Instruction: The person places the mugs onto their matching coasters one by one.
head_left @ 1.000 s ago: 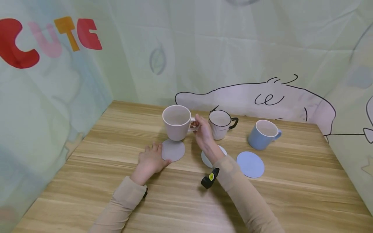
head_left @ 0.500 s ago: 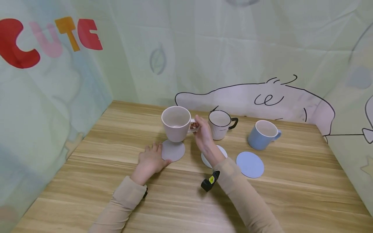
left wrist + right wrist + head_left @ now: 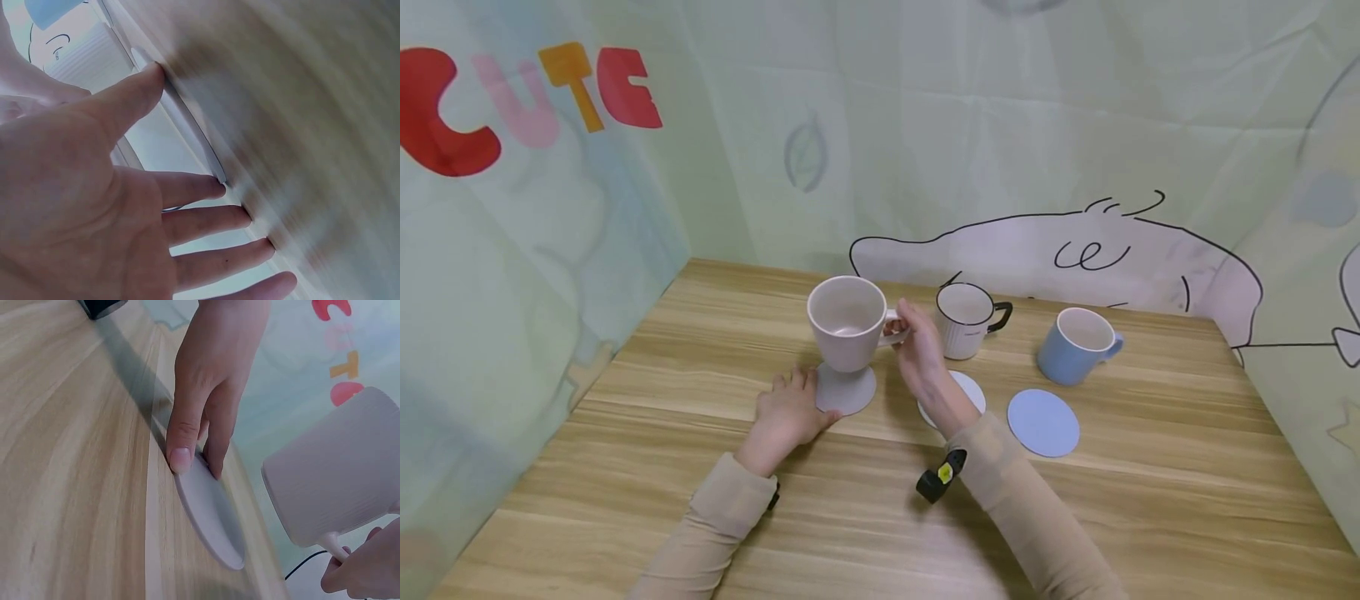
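My right hand (image 3: 922,357) grips the handle of a pale pinkish-white mug (image 3: 847,337), held upright. In the right wrist view the mug (image 3: 337,469) hangs above the table, apart from a round grey coaster (image 3: 215,515). From the head, the mug's base overlaps the back part of that coaster (image 3: 850,396). My left hand (image 3: 786,414) rests at the coaster's left edge, fingers spread. The left wrist view has its thumb and index fingertips touching the coaster's rim, with the other fingers (image 3: 219,265) stretched out straight toward the wood.
A white ribbed mug (image 3: 964,327) with black rim and handle stands behind my right hand. Partly under my right wrist lies a white coaster (image 3: 972,390). Farther right are a blue mug (image 3: 1070,354) and a blue coaster (image 3: 1043,423). Printed cloth (image 3: 925,150) hangs behind the wooden table.
My right hand has brought the pale mug slightly left and toward me, so it overlaps more of the grey coaster. My left hand has stayed in place.
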Demonstrator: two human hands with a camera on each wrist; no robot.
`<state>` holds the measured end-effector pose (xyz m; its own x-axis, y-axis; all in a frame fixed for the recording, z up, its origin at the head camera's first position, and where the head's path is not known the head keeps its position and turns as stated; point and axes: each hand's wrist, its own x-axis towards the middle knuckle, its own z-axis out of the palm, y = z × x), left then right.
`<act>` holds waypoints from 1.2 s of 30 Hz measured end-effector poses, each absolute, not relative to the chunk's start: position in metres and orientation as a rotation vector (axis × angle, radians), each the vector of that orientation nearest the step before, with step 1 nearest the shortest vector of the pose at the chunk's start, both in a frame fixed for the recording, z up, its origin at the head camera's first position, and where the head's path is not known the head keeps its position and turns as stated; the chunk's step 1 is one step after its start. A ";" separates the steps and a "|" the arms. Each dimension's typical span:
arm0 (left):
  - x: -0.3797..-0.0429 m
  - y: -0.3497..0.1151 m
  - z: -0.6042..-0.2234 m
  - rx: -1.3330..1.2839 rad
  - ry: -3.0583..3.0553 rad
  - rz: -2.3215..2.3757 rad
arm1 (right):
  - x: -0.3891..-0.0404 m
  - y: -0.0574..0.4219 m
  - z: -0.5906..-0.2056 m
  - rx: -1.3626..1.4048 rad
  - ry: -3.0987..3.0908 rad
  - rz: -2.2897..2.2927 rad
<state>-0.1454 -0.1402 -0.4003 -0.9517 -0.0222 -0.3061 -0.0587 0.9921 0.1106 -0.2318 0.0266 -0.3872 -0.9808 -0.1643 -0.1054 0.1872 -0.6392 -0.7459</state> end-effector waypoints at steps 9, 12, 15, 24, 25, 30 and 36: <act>-0.147 -0.141 -0.402 -0.050 2.842 0.185 | -0.226 0.025 -0.389 0.068 1.260 -2.658; -0.146 -0.141 -0.402 -0.056 2.841 0.186 | -0.226 0.024 -0.393 0.092 1.263 -2.648; -0.145 -0.141 -0.401 -0.061 2.842 0.187 | -0.225 0.023 -0.394 0.098 1.262 -2.646; -0.144 -0.141 -0.401 -0.062 2.849 0.183 | -0.218 0.021 -0.396 0.091 1.272 -2.626; -0.144 -0.141 -0.401 -0.061 2.851 0.183 | -0.218 0.021 -0.397 0.091 1.277 -2.621; -0.144 -0.140 -0.400 -0.065 2.846 0.177 | -0.216 0.020 -0.400 0.092 1.278 -2.618; -0.144 -0.140 -0.400 -0.060 2.834 0.156 | -0.214 0.019 -0.403 0.098 1.270 -2.614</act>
